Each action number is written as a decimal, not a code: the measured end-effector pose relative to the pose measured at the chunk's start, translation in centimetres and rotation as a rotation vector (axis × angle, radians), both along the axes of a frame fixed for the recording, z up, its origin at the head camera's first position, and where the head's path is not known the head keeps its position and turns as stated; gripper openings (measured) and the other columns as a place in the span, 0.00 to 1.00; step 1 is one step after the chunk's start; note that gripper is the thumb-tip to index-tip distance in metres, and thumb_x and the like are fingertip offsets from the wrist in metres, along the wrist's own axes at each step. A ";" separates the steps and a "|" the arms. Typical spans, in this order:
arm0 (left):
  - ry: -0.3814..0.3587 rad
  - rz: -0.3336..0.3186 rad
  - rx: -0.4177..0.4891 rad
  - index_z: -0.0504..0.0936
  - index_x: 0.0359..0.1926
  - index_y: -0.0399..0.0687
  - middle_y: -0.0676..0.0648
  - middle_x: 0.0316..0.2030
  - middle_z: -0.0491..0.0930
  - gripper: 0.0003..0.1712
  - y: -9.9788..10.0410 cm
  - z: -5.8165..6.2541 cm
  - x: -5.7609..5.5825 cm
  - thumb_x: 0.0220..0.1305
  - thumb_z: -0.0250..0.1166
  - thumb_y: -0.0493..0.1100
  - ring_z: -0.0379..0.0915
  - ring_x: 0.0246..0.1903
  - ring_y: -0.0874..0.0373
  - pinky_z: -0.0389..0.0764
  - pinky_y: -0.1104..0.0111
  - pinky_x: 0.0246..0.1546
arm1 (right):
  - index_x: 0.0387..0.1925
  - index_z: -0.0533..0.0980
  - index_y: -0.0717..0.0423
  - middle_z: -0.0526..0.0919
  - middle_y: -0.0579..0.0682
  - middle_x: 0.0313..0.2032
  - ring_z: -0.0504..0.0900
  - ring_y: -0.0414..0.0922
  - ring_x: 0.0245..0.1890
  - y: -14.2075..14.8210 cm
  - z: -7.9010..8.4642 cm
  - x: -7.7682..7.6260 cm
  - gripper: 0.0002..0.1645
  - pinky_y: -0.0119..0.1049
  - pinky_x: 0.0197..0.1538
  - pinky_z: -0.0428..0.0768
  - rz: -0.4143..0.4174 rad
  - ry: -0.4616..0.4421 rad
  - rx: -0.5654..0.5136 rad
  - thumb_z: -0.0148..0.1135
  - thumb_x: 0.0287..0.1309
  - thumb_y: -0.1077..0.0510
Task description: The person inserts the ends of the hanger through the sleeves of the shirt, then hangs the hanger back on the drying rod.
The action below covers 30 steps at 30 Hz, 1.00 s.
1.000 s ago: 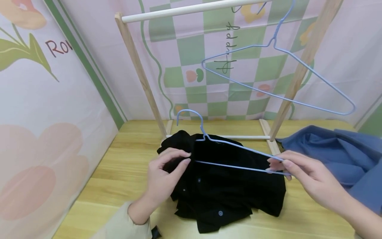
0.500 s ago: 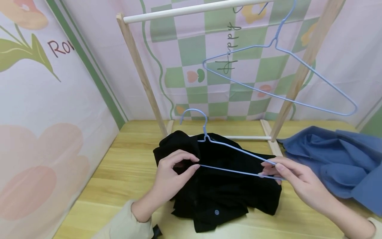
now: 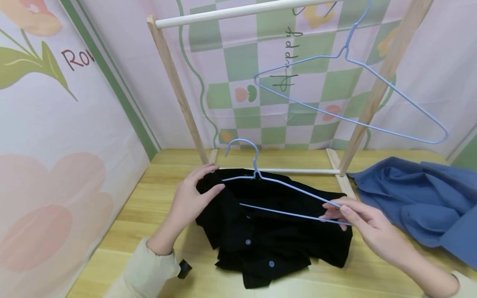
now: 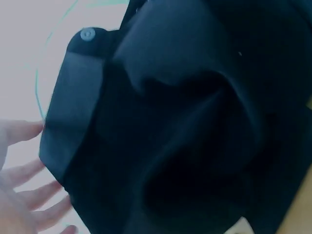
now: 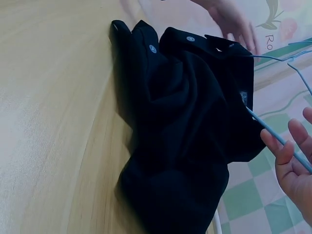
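A black button-up shirt [image 3: 290,244] lies bunched on the table, with a blue wire hanger [image 3: 294,192] partly inside its neck opening. The hanger's hook stands up above the shirt, and its left end is hidden under the cloth. My right hand [image 3: 367,225] holds the hanger's right end between thumb and fingers, also seen in the right wrist view. At the shirt's upper left, my left hand [image 3: 191,194] has its thumb and fingers spread against the fabric. In the left wrist view, the fingers [image 4: 36,195] lie loosely extended along the shirt's edge.
A wooden rack with a white top bar [image 3: 223,13] stands behind the shirt. Another blue hanger [image 3: 309,108] hangs on its right side. Blue cloth [image 3: 421,203] lies on the table [image 3: 141,198] at right. A small black object [image 3: 184,269] sits by the left sleeve.
My left hand has moved left and up from the shirt's opening, and its fingers have spread. More of the hanger's left arm shows. The right hand has shifted slightly left, still holding the hanger.
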State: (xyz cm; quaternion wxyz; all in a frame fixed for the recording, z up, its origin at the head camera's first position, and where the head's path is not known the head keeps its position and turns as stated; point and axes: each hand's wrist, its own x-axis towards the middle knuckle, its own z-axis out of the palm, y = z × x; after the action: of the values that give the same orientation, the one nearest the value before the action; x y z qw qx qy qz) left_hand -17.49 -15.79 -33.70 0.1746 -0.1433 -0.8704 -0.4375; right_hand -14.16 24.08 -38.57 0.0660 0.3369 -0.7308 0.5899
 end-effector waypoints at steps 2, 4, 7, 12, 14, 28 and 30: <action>-0.118 0.010 -0.047 0.82 0.63 0.45 0.41 0.61 0.80 0.27 -0.3 0.0 -0.3 0.64 0.74 0.44 0.73 0.63 0.45 0.71 0.46 0.64 | 0.62 0.77 0.63 0.86 0.44 0.52 0.85 0.36 0.48 -0.1 0.0 0.0 0.28 0.32 0.33 0.78 0.002 0.008 0.005 0.38 0.74 0.78; -0.178 0.021 -0.048 0.83 0.62 0.42 0.40 0.56 0.83 0.26 -0.5 -0.2 -0.5 0.64 0.74 0.43 0.77 0.59 0.43 0.73 0.46 0.61 | 0.61 0.78 0.62 0.86 0.43 0.52 0.85 0.35 0.48 -0.1 0.1 0.0 0.28 0.32 0.33 0.78 -0.010 0.045 0.032 0.39 0.73 0.79; -0.165 0.033 -0.015 0.85 0.56 0.36 0.39 0.48 0.87 0.22 -0.7 -0.4 -0.7 0.62 0.75 0.38 0.82 0.52 0.43 0.77 0.48 0.58 | 0.59 0.79 0.62 0.86 0.42 0.50 0.85 0.34 0.47 0.1 0.3 0.1 0.27 0.30 0.33 0.78 -0.072 0.137 0.096 0.42 0.71 0.81; -0.094 0.071 0.062 0.90 0.47 0.38 0.43 0.43 0.88 0.13 -1.0 -0.3 -0.8 0.61 0.75 0.37 0.82 0.46 0.49 0.80 0.51 0.53 | 0.57 0.81 0.64 0.87 0.41 0.47 0.84 0.32 0.47 1.2 0.6 0.1 0.25 0.23 0.38 0.78 -0.184 0.231 0.175 0.46 0.69 0.81; -0.081 0.090 0.097 0.90 0.44 0.39 0.44 0.43 0.88 0.10 -1.1 -0.1 -0.8 0.62 0.75 0.37 0.81 0.46 0.50 0.79 0.51 0.52 | 0.56 0.80 0.65 0.87 0.42 0.47 0.83 0.32 0.46 1.8 0.7 0.0 0.24 0.22 0.39 0.78 -0.196 0.254 0.190 0.46 0.68 0.81; 0.025 -0.130 0.255 0.90 0.44 0.41 0.48 0.42 0.89 0.10 0.8 -0.5 0.2 0.61 0.74 0.33 0.84 0.46 0.57 0.81 0.69 0.48 | 0.53 0.79 0.72 0.86 0.51 0.46 0.77 0.38 0.37 -0.2 -0.2 -0.2 0.19 0.30 0.33 0.73 -0.077 0.340 -0.002 0.47 0.69 0.80; 0.041 -0.147 0.257 0.90 0.44 0.42 0.49 0.42 0.89 0.10 0.9 -0.5 0.2 0.61 0.74 0.32 0.84 0.46 0.57 0.81 0.68 0.49 | 0.53 0.79 0.73 0.86 0.51 0.47 0.79 0.39 0.38 -0.6 -0.3 -0.3 0.18 0.30 0.32 0.72 -0.044 0.339 -0.047 0.47 0.70 0.79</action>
State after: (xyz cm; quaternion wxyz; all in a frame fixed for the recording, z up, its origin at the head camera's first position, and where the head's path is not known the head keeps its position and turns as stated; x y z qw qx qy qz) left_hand -17.26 -14.89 -34.25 0.1769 -0.1923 -0.7905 -0.5539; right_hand -14.46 23.51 -38.83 0.2092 0.4138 -0.7025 0.5399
